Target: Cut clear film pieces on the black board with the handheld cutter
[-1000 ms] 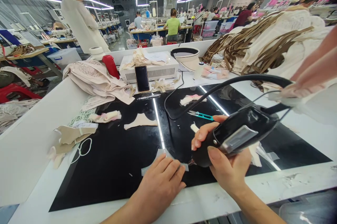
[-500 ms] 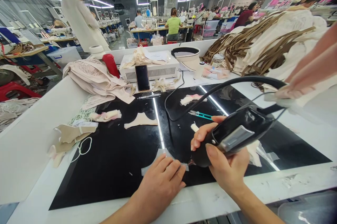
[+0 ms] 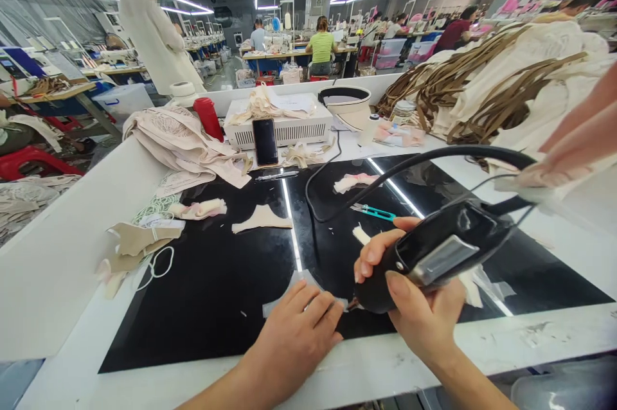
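My left hand (image 3: 299, 333) lies with its fingers spread flat on a translucent whitish curved sheet (image 3: 304, 278), pressing it to the black board (image 3: 193, 288). Part of the sheet is hidden under the fingers. Wrapped round a black corded hand tool (image 3: 434, 249) is my right hand (image 3: 419, 307). The tool tilts down to the left, and its small metal tip is at the sheet's right corner; whether they touch, I cannot tell. Ahead of my left hand lies a cream fabric piece (image 3: 263, 217). Teal thread snips (image 3: 375, 212) lie beyond the tool.
Another person's blurred hand (image 3: 569, 146) reaches in from the right, close to the tool's thick cable (image 3: 434, 154). Fabric scraps (image 3: 198, 208) and a loop of cord lie left. A phone (image 3: 265, 142) leans on a white vented box (image 3: 299, 127). Cream garments (image 3: 540, 76) are heaped right.
The whole view has shifted slightly. The tool and my right hand have moved a little to the right and toward me. My left hand stays on the sheet.
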The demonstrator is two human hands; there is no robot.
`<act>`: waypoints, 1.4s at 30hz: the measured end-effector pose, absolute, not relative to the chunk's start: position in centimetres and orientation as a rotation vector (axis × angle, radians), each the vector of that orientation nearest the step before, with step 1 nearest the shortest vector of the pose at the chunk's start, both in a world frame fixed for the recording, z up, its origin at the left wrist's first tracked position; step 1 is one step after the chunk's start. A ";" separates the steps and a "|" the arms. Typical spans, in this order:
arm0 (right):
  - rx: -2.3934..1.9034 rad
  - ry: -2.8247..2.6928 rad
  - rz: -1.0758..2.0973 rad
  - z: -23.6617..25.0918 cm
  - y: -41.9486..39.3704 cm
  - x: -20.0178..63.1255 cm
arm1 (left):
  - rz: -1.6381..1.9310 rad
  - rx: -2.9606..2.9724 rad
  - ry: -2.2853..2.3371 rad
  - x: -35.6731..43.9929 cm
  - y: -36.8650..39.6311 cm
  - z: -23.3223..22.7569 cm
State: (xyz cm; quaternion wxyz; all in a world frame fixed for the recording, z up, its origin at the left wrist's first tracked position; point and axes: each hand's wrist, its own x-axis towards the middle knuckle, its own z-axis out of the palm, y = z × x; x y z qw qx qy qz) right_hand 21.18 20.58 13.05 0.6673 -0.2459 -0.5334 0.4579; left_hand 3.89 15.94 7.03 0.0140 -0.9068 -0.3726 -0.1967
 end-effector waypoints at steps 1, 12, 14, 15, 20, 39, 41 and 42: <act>-0.547 -1.200 1.039 13.2 20.6 21.2 | -0.627 -2.848 -1.174 3.6 15.8 7.5; -0.569 -1.256 1.067 14.9 20.2 18.4 | -0.685 -2.705 -1.759 -4.2 13.0 8.9; -0.543 -1.230 1.106 14.7 20.2 17.2 | -0.755 -2.683 -1.809 -4.4 12.8 8.3; -0.527 -1.216 1.131 14.6 20.2 16.7 | -0.793 -2.673 -1.825 -4.3 12.7 8.0; -0.437 -1.194 1.216 14.0 20.3 14.6 | -0.944 -2.625 -1.909 -3.6 12.9 7.6; -0.367 -1.184 1.244 13.1 20.2 11.6 | -1.084 -2.537 -2.057 -3.3 12.9 7.4; -0.358 -1.194 1.231 13.2 20.3 11.2 | -1.113 -2.541 -2.108 -3.4 12.9 7.3; -0.356 -1.203 1.221 13.2 20.3 11.0 | -1.127 -2.540 -2.139 -3.4 12.9 7.3</act>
